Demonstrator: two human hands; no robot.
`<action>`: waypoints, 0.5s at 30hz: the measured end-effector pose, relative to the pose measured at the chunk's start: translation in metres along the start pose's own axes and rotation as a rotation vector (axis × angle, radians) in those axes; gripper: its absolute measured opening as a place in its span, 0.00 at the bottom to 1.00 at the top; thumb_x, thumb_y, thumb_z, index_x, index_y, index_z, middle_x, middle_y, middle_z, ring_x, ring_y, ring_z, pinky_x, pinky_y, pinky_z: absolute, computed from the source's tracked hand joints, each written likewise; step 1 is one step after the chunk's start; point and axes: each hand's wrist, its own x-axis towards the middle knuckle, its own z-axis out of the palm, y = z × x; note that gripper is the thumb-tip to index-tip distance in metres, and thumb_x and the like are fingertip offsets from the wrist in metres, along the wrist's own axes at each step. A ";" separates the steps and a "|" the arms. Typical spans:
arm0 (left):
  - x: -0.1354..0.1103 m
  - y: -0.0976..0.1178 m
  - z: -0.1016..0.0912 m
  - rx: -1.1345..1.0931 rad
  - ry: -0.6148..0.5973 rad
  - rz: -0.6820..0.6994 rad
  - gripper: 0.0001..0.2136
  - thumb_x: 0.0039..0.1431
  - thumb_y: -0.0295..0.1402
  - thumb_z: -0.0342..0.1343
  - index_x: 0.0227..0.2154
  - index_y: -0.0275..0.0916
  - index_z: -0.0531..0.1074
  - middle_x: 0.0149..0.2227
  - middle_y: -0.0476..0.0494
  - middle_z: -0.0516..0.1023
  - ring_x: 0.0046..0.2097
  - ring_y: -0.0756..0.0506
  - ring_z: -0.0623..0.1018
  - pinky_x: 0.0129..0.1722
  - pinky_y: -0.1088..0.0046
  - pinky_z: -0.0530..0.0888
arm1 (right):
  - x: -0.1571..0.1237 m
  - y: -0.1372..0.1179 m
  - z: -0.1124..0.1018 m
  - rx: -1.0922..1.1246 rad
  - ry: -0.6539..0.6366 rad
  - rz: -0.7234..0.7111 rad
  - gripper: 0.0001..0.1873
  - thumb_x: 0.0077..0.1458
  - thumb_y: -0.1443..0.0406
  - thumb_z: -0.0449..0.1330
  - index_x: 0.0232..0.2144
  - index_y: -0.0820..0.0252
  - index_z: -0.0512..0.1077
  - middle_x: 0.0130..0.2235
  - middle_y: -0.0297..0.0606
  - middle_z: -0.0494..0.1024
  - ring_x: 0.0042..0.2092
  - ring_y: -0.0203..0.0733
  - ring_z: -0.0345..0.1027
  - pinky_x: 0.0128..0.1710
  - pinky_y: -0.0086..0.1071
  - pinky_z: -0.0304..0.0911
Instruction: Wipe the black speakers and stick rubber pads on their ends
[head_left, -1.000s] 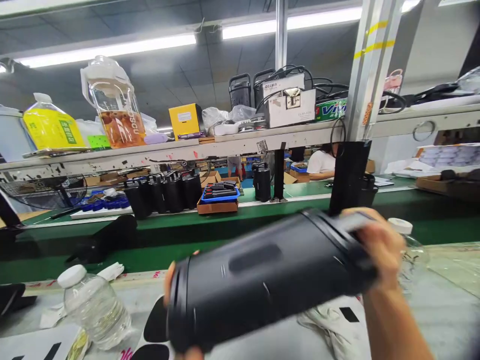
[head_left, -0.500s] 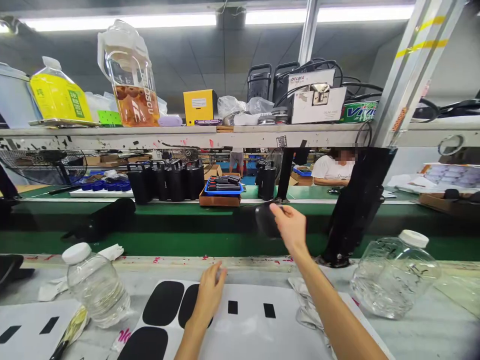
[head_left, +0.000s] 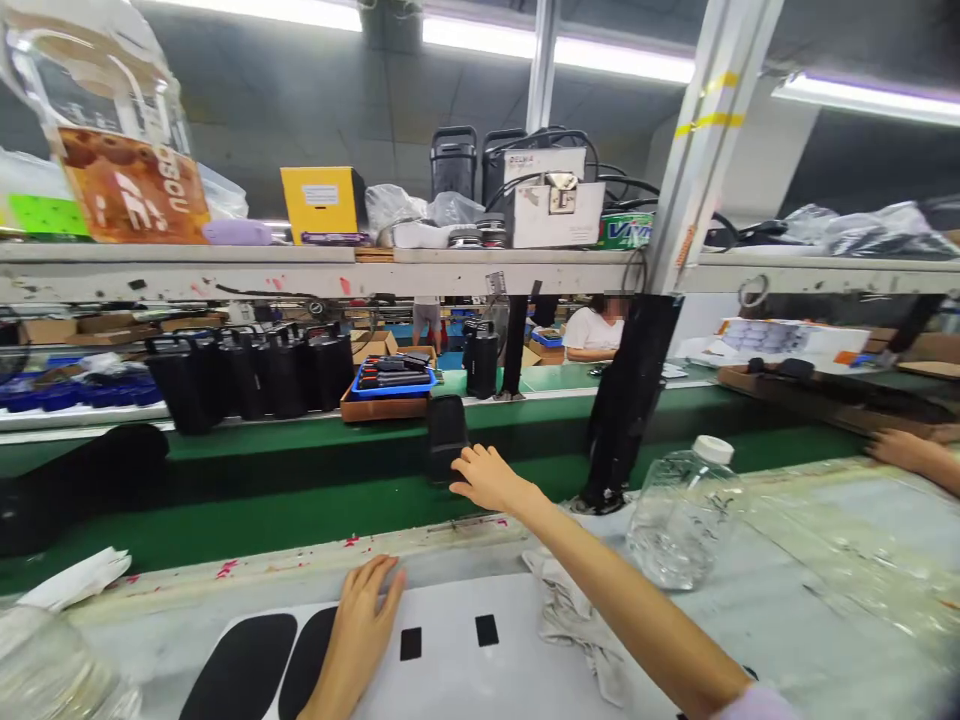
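On the green belt [head_left: 360, 510] stands a dark, rounded black object [head_left: 447, 430], whose exact kind I cannot make out. My right hand [head_left: 491, 478] reaches over the belt's near edge with fingers apart, the tips at this object's right side; whether they touch it is unclear. My left hand [head_left: 361, 615] lies open on a white sheet [head_left: 442, 690], its fingers stretched forward. Beside and partly under that hand are large rounded black pads [head_left: 244, 665] on the sheet. Small black rectangles [head_left: 487, 630] sit to its right.
A crumpled whitish glove or cloth [head_left: 574, 620] lies near my right forearm. Clear plastic bottles [head_left: 686, 520] stand at both sides. A dark post [head_left: 626, 400] rises beyond the belt's near edge. Across the belt are black cases [head_left: 281, 370] and a blue tray [head_left: 394, 380]. Another person's hand [head_left: 911, 450] is at right.
The view has turned right. My right hand, earlier pinching a blurred black piece above the belt, now has its fingers spread beside a black object there. My left hand stays on the sheet.
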 end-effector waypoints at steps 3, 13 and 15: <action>0.001 -0.007 0.001 0.040 -0.015 0.002 0.26 0.55 0.52 0.51 0.44 0.35 0.79 0.50 0.33 0.78 0.56 0.31 0.71 0.60 0.45 0.65 | -0.027 -0.012 -0.068 -0.057 0.039 -0.009 0.10 0.63 0.62 0.54 0.38 0.57 0.75 0.39 0.41 0.78 0.42 0.46 0.70 0.45 0.40 0.62; 0.004 -0.028 0.001 0.155 0.014 0.001 0.21 0.49 0.52 0.53 0.38 0.46 0.81 0.48 0.42 0.81 0.54 0.31 0.75 0.58 0.46 0.69 | -0.088 0.183 -0.237 -0.056 0.316 0.941 0.09 0.55 0.68 0.59 0.23 0.60 0.71 0.23 0.37 0.75 0.29 0.42 0.68 0.34 0.36 0.59; 0.003 -0.030 0.001 0.161 0.019 0.001 0.19 0.50 0.52 0.54 0.38 0.49 0.81 0.48 0.44 0.81 0.54 0.32 0.75 0.58 0.46 0.69 | -0.066 0.228 -0.222 -0.006 0.315 0.887 0.04 0.55 0.69 0.61 0.28 0.62 0.73 0.26 0.36 0.76 0.30 0.39 0.69 0.36 0.35 0.63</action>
